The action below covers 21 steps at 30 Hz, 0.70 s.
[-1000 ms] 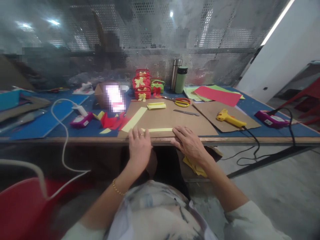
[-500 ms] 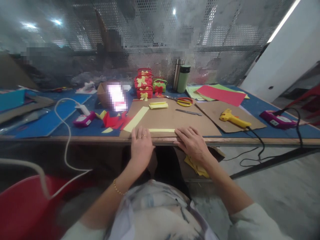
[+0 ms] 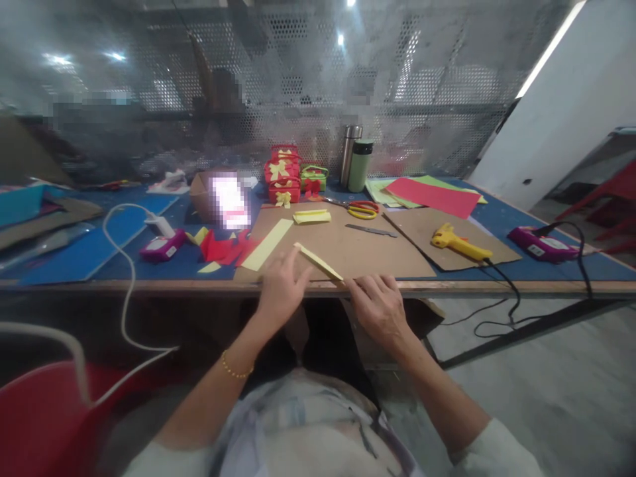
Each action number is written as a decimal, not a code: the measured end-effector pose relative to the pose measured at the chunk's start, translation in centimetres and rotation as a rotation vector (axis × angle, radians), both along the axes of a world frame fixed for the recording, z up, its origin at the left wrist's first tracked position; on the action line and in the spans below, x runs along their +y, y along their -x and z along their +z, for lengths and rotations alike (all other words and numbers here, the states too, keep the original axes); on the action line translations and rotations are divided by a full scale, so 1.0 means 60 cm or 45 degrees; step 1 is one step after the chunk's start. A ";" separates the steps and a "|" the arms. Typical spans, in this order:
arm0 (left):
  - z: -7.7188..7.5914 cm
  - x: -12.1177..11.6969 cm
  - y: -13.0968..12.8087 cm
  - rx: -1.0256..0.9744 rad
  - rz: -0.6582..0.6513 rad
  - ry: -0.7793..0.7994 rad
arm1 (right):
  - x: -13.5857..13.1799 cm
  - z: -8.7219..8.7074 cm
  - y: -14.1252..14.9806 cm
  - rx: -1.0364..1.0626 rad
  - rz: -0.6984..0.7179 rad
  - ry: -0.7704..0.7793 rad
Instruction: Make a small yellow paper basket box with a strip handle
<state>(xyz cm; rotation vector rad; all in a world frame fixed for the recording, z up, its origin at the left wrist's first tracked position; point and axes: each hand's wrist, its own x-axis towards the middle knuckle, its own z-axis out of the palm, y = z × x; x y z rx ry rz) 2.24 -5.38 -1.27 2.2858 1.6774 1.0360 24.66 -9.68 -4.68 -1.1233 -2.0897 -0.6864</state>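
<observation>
The narrow yellow paper strip (image 3: pixel 320 263) runs slantwise between the two hands, above the near edge of the brown cardboard sheet (image 3: pixel 358 255). Its far end meets the fingertips of the left hand (image 3: pixel 283 286), whose thumb stands apart from its fingers; whether that grip pinches the paper, I cannot tell. The right hand (image 3: pixel 378 308) has its fingers closed together over the near end, at the table (image 3: pixel 124 265) edge, and its grip appears to have hold of it.

The strip looks already doubled lengthwise, so I judge the folding well on, though whether the crease is finished is unclear. Beside the left hand, a wider pale yellow strip (image 3: pixel 268 245) lies flat and apparently unworked; farther back, a folded yellow paper piece (image 3: pixel 312 216) seems done.

Beyond are a flat grey blade (image 3: pixel 371 230) and scissors (image 3: pixel 364 210), both unheld, then red boxes (image 3: pixel 284 192) with yellow bows and a green box (image 3: pixel 313 177) with a red bow, seemingly complete. The yellow glue gun (image 3: pixel 460 244) lies untouched to the right.
</observation>
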 end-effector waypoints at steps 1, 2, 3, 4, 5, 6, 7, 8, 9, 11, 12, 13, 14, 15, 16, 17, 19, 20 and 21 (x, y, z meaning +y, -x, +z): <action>0.001 -0.002 -0.005 -0.121 -0.017 0.095 | -0.002 0.003 0.011 0.008 0.028 -0.008; 0.003 -0.002 -0.011 -0.216 -0.026 0.183 | -0.004 0.005 0.024 0.019 0.072 -0.018; 0.007 0.001 -0.016 -0.282 -0.025 0.247 | -0.006 0.007 0.038 0.037 0.126 -0.037; 0.012 0.005 -0.022 -0.328 -0.017 0.285 | -0.009 0.008 0.052 0.059 0.184 -0.062; 0.019 0.010 -0.027 -0.370 -0.013 0.312 | -0.013 0.009 0.067 0.082 0.238 -0.086; 0.026 0.016 -0.031 -0.423 -0.030 0.343 | -0.016 0.010 0.081 0.100 0.282 -0.115; 0.033 0.021 -0.035 -0.488 -0.080 0.397 | -0.019 0.010 0.092 0.102 0.319 -0.122; 0.041 0.026 -0.038 -0.567 -0.155 0.479 | -0.021 0.010 0.101 0.089 0.354 -0.113; 0.049 0.030 -0.039 -0.638 -0.246 0.559 | -0.021 0.010 0.105 0.073 0.386 -0.094; 0.066 0.042 -0.038 -0.678 -0.450 0.780 | -0.018 0.012 0.096 0.042 0.424 -0.035; 0.075 0.050 -0.036 -0.680 -0.515 0.863 | -0.015 0.013 0.082 0.046 0.405 -0.016; 0.083 0.060 -0.034 -0.671 -0.568 0.892 | -0.010 0.014 0.061 0.058 0.349 0.005; 0.090 0.072 -0.033 -0.647 -0.610 0.888 | -0.005 0.015 0.034 0.088 0.256 0.019; 0.097 0.084 -0.034 -0.607 -0.641 0.866 | 0.001 0.016 0.002 0.139 0.144 0.010; 0.104 0.097 -0.035 -0.524 -0.673 0.874 | 0.007 0.015 -0.033 0.200 0.033 -0.010; 0.109 0.108 -0.038 -0.438 -0.697 0.902 | 0.016 0.014 -0.071 0.265 -0.079 -0.021; 0.118 0.127 -0.045 -0.304 -0.717 0.954 | 0.036 0.010 -0.148 0.393 -0.320 -0.065; 0.121 0.134 -0.049 -0.259 -0.753 0.985 | 0.048 0.007 -0.184 0.414 -0.426 -0.062; 0.124 0.140 -0.054 -0.231 -0.808 1.024 | 0.060 0.004 -0.218 0.423 -0.525 -0.052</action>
